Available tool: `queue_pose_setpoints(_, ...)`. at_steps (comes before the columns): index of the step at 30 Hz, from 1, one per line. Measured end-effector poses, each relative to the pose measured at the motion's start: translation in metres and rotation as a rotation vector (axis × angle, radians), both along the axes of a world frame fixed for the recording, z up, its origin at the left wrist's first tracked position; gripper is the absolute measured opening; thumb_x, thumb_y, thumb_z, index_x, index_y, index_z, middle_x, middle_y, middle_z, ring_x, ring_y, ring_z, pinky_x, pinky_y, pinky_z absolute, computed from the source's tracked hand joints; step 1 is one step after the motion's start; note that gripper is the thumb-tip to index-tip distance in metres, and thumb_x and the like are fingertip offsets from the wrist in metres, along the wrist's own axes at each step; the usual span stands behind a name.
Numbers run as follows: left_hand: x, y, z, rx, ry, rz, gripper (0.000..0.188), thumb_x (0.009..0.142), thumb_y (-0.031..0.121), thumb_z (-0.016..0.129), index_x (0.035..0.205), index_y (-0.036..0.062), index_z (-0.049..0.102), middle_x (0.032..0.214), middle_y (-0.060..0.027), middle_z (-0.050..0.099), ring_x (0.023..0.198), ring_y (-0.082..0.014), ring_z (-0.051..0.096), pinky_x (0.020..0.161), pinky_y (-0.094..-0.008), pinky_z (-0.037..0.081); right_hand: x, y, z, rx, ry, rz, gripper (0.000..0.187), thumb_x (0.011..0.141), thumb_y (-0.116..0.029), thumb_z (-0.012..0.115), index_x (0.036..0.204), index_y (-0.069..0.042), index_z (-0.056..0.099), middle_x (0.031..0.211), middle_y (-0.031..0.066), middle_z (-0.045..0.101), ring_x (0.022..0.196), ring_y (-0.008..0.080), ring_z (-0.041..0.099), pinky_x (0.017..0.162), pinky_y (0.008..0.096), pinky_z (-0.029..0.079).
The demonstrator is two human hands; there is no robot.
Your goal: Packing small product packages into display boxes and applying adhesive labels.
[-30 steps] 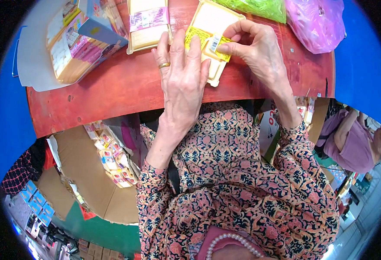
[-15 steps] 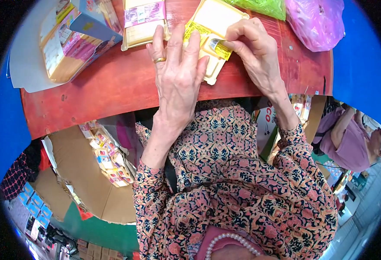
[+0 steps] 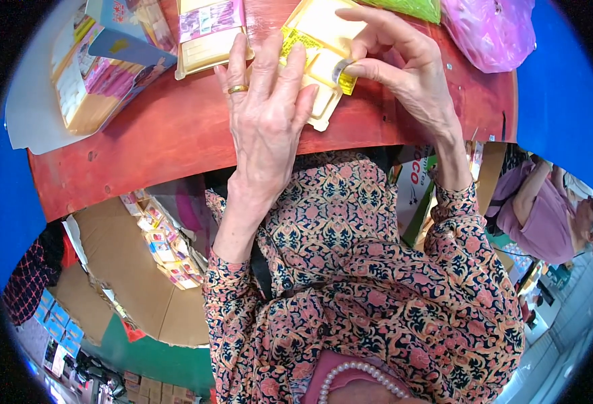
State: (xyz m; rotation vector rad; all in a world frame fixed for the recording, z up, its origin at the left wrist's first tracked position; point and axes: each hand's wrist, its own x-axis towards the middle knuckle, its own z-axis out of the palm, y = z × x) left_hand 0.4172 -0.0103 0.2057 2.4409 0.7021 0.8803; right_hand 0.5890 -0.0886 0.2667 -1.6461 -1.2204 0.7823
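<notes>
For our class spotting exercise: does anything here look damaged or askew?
Yes: the carton below the table, at left, has a ragged, torn-looking edge. The label at the right hand looks curled, not flat.

The surface is red. Near 12 o'clock, a cream tray carries a yellow band with dark print; at 11 o'clock, a second cream tray wears a purple-and-white wrapper. The bag at 1 o'clock is lime green, the one beyond it, towards 2, translucent pink. At 6 o'clock, the blouse repeats a floral scroll in black, pink and cream, below a gold ring.
</notes>
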Motion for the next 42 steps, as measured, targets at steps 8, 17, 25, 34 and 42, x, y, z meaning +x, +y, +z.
queue_pose_setpoints(8,0.004,0.001,0.004,0.003,0.028,-0.031,0.043,0.074,0.016,0.068,0.115,0.0088,0.059,0.128,-0.0092,0.047,0.129,-0.0331,0.031,0.103,-0.0594,0.021,-0.009,0.015,0.018,0.121,-0.529,0.053,0.009,0.071,0.0,0.068,0.079,-0.002,0.066,0.08,0.0061,0.061,0.077,0.0143,0.053,0.065,0.0264,0.042)
queue_pose_setpoints(17,0.001,0.001,0.005,-0.033,0.022,-0.044,0.044,0.073,0.015,0.069,0.115,0.0083,0.059,0.129,-0.0096,0.047,0.129,-0.0325,0.033,0.103,-0.0599,0.021,0.001,0.03,0.013,-0.069,-0.018,0.092,0.008,0.072,0.0,0.069,0.079,0.003,0.067,0.072,0.0058,0.065,0.067,0.0077,0.057,0.063,0.0212,0.045)
queue_pose_setpoints(25,0.002,0.006,0.008,-0.276,-0.16,-0.075,0.031,0.075,0.016,0.069,0.103,0.0068,0.064,0.12,-0.01,0.054,0.127,-0.0334,0.035,0.105,-0.052,0.016,0.004,0.03,0.008,-0.06,0.105,0.076,0.008,0.071,0.0,0.069,0.078,0.003,0.068,0.072,0.0053,0.067,0.066,0.0064,0.057,0.062,0.0205,0.046)
queue_pose_setpoints(34,0.02,0.001,0.009,-0.236,-0.295,0.094,0.011,0.076,0.008,0.068,0.081,0.0002,0.064,0.106,-0.0169,0.061,0.111,-0.0286,0.051,0.095,-0.0376,0.036,0.007,0.026,-0.01,0.232,0.047,0.183,0.013,0.071,0.0,0.07,0.083,0.003,0.067,0.07,0.0029,0.065,0.063,0.0041,0.054,0.059,0.0193,0.044)
queue_pose_setpoints(42,0.018,0.0,0.005,-0.239,-0.354,0.144,0.009,0.075,0.006,0.067,0.077,-0.0003,0.061,0.103,-0.0153,0.061,0.1,-0.0244,0.054,0.088,-0.0348,0.041,-0.008,0.032,0.006,-0.133,0.143,-0.077,0.022,0.071,-0.001,0.072,0.089,0.005,0.06,0.064,-0.0004,0.056,0.059,0.0027,0.049,0.052,0.0179,0.04)
